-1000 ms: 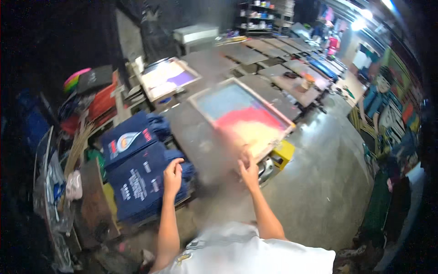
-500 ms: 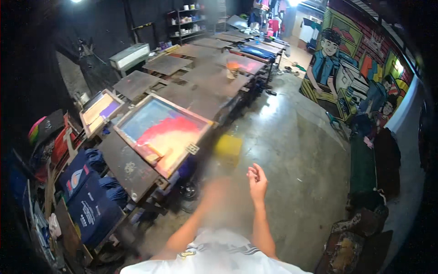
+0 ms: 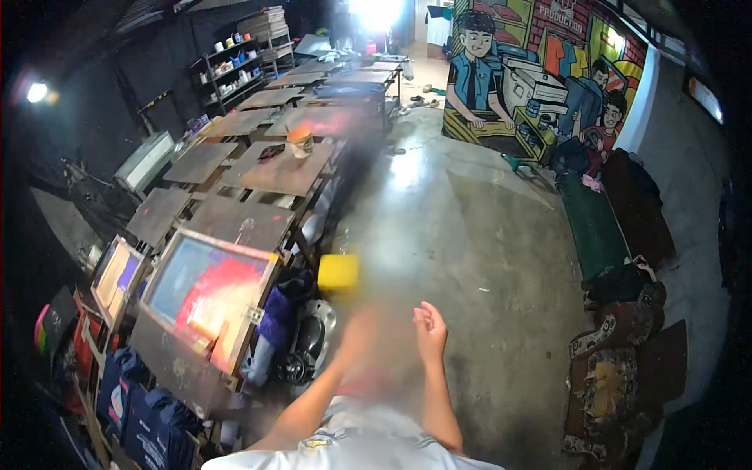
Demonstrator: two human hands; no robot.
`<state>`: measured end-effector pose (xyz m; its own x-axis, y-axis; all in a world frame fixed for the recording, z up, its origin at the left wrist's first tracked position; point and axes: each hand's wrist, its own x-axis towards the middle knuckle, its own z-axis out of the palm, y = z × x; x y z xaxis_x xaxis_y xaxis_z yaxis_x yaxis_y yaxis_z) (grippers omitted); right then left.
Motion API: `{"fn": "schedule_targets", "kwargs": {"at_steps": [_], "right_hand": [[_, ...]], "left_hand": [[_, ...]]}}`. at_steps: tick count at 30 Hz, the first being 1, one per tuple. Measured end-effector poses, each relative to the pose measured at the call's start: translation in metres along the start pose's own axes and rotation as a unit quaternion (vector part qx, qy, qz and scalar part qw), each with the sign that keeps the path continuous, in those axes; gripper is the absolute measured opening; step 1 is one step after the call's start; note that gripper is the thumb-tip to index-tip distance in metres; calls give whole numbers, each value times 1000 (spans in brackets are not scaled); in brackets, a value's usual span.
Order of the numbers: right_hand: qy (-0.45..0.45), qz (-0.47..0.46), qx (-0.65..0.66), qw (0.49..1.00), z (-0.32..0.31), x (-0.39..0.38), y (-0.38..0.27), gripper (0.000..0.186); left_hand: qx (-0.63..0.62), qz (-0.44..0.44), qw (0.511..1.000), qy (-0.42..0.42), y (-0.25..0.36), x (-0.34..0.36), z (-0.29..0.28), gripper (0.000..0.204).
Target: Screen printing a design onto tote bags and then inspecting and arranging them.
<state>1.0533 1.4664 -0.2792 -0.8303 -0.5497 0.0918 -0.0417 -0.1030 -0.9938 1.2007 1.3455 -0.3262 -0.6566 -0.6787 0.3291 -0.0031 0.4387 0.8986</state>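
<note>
R grip (image 3: 431,333) loosely curled, nothing in it; L grip (image 3: 360,333) blurred, can't tell. Framed screen (image 3: 207,294), pink/yellow patches, on dark bench (image 3: 168,356) to L. Concrete flr (image 3: 486,345) shiny; worn armchair (image 3: 615,384) R; mural (image 3: 540,86) at back.

Screen-printing workshop, as I stand in it.
Rows of flat boards (image 3: 278,168), upper left; ink-smeared framed screen (image 3: 210,291), left; shelf (image 3: 233,72) of pots, upper left; printed navy fabric (image 3: 157,429), lower left; mural (image 3: 515,86) with painted shirts, upper right.
</note>
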Motion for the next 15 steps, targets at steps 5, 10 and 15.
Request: {"fn": "schedule_targets", "kwargs": {"at_steps": [5, 10, 15], "right_hand": [[-10, -7, -46, 999, 12, 78, 14, 38], [-50, -50, -107, 992, 32, 180, -8, 39], [-27, -34, -111, 993, 53, 300, -13, 36]], "left_hand": [[-74, -95, 993, 5, -34, 88, 6, 25], [-128, -120, 984, 27, -61, 192, 1, 26], [-121, -58, 991, 17, -113, 297, 19, 28]]}}
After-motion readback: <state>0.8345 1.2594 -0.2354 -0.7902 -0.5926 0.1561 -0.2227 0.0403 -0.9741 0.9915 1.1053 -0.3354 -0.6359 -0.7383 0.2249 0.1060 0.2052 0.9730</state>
